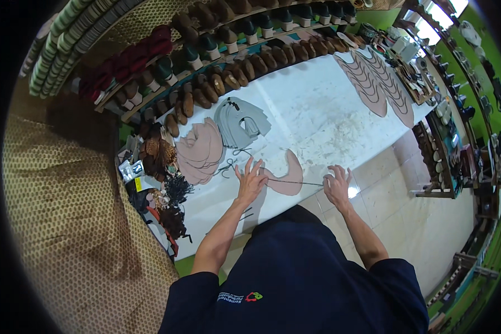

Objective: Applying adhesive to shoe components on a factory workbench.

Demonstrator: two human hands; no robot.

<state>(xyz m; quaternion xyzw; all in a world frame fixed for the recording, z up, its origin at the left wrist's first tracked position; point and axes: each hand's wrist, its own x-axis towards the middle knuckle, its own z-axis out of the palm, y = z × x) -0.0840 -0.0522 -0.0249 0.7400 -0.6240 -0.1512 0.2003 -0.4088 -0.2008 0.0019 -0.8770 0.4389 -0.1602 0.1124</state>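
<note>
Grey cut pieces (stacked) lie beside pink ones.

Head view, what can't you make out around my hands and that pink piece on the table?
- Thin dark strand between left hand and right hand: too small to tell thread, cord or wire.
- Right hand grip: fingers curled, too small to confirm a pinch.
- Pink cut piece: left edge hidden under left hand.
- Scissors-like tool: too small.
</note>
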